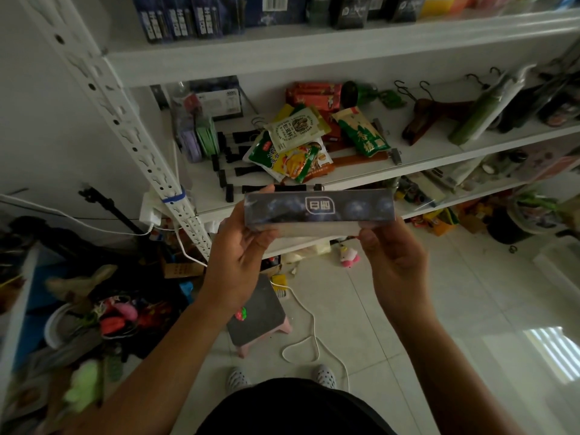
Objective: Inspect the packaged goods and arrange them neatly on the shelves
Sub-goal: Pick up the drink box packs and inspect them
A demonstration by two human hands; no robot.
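Observation:
A long dark blue box (318, 209) with a white logo lies level in front of the middle shelf (417, 158). My left hand (240, 259) grips its left end and my right hand (392, 262) grips its right end from below. On the middle shelf behind it lies a loose heap of snack packets (301, 142) in green, white and yellow. Matching dark boxes (175, 20) stand upright in a row on the top shelf (314, 48).
Wooden hangers (433, 114), black clips (232, 152) and a green bottle (477, 117) share the middle shelf. A white perforated upright (125, 127) stands at the left. On the floor below are a pink stool (257, 315), a white cable (310, 324) and piled toys (119, 318).

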